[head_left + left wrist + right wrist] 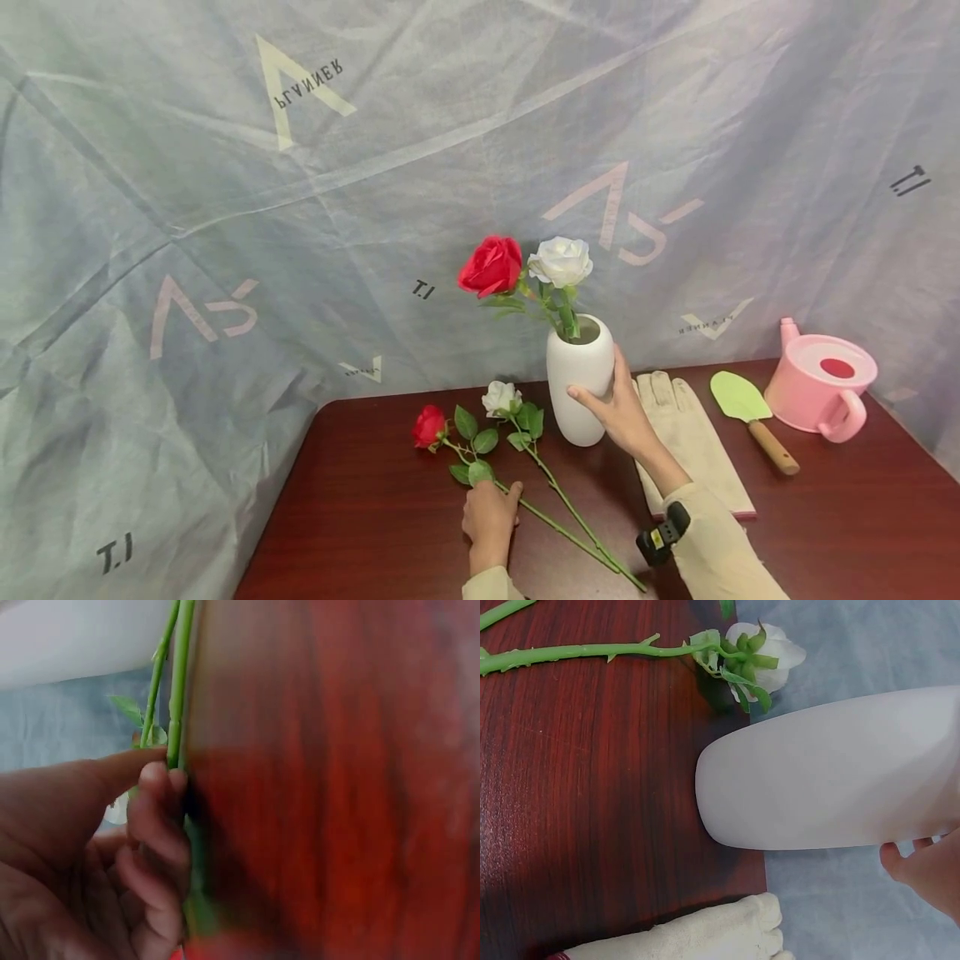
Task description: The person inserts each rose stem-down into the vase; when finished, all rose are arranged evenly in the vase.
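A white vase (576,383) stands near the table's back edge, holding a red rose (491,267) and a white rose (561,262). My right hand (624,410) grips the vase from its right side, thumb across the front; the far fingers are hidden behind it. Two more roses lie on the table, a red rose (429,427) and a white rose (501,400), their green stems running toward the front right. Just below the lying red rose's leaves, my left hand (491,518) pinches its stem (178,697) between thumb and fingertips, close to the tabletop.
Right of the vase lie off-white work gloves (693,446), partly under my right forearm. Farther right are a green trowel (738,396) with a wooden handle and a pink watering can (806,387). A grey printed cloth (420,192) hangs behind the dark red table (352,500).
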### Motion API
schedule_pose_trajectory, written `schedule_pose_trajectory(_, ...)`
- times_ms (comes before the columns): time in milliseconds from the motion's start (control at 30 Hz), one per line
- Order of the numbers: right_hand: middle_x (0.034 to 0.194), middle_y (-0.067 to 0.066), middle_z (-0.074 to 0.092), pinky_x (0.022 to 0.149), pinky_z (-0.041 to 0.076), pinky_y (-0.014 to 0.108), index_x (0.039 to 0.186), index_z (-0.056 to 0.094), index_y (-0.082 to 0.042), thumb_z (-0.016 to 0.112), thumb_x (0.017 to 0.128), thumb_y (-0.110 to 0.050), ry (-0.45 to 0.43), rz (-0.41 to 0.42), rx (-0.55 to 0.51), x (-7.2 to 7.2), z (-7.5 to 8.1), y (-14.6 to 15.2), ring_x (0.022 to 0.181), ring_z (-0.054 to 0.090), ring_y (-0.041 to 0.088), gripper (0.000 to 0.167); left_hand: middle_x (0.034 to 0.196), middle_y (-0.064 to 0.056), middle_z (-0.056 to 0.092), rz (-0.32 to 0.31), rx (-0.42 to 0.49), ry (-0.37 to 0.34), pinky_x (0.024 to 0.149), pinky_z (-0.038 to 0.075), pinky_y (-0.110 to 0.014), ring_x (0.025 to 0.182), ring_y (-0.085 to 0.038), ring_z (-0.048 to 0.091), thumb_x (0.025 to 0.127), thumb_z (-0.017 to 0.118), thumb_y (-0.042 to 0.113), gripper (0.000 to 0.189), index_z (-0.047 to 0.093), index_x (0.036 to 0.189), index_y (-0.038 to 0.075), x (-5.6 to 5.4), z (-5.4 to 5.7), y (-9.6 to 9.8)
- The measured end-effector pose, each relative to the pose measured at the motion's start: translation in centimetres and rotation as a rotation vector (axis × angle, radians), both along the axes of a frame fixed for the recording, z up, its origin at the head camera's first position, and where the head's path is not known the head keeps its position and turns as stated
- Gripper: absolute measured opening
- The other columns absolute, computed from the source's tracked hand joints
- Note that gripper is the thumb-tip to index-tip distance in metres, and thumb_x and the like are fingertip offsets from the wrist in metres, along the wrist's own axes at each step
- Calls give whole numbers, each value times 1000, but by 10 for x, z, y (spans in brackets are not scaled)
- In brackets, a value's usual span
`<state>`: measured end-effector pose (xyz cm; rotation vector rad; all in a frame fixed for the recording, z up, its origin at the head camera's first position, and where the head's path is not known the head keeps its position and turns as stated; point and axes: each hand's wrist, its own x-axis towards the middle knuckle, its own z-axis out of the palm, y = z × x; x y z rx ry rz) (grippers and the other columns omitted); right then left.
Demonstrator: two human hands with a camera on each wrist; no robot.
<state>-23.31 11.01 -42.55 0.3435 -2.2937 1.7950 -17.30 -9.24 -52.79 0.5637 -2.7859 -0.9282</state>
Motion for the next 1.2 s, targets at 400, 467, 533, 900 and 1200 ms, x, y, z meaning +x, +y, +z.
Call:
schedule_pose_trajectory(400, 149, 23, 9, 98, 24, 63, 149, -2, -8, 68, 86, -16, 5, -8, -18, 1, 0, 3, 132, 20, 40, 94, 37, 8, 46, 79, 53, 13, 44, 44, -43, 47, -21, 53, 75, 70, 16, 34, 54, 45, 14, 3, 3, -6)
schedule_pose_trajectory(467, 148, 23, 10, 97, 24, 63, 149, -1, -8, 68, 86, -16, 11, -8, -21, 1, 0, 3, 131, 21, 40, 94, 38, 7, 47, 85, 83, 17, 46, 45, -44, 48, -21, 54, 74, 69, 16, 32, 56, 45, 14, 6, 3, -9)
schedule_pose_trajectory(533, 147, 23, 12, 97, 24, 63, 149, 0, -7, 69, 86, -15, 20, -12, -25, 1, -1, 3, 130, 23, 40, 93, 39, 6, 50, 78, 150, 29, 46, 47, -41, 44, -18, 54, 75, 67, 16, 29, 59, 46, 13, 9, 3, -13)
schedule_pose_trajectory(900, 146, 24, 15, 99, 24, 61, 148, 2, -6, 69, 85, -13, 25, -17, -32, 1, -2, 1, 130, 23, 39, 92, 70, -3, 65, 23, 1034, 9, 43, 43, -16, 54, -6, 56, 91, 56, 16, 24, 66, 94, -7, 17, -2, -50)
schedule_pose_trajectory(1200, 146, 22, 16, 98, 25, 60, 149, 3, -8, 69, 85, -14, 29, -6, -36, -1, -3, -1, 129, 25, 38, 92, 86, -4, 64, -3, 1308, 100, 47, 36, -13, 60, -4, 46, 98, 50, 18, 22, 62, 102, 0, 17, 7, -60)
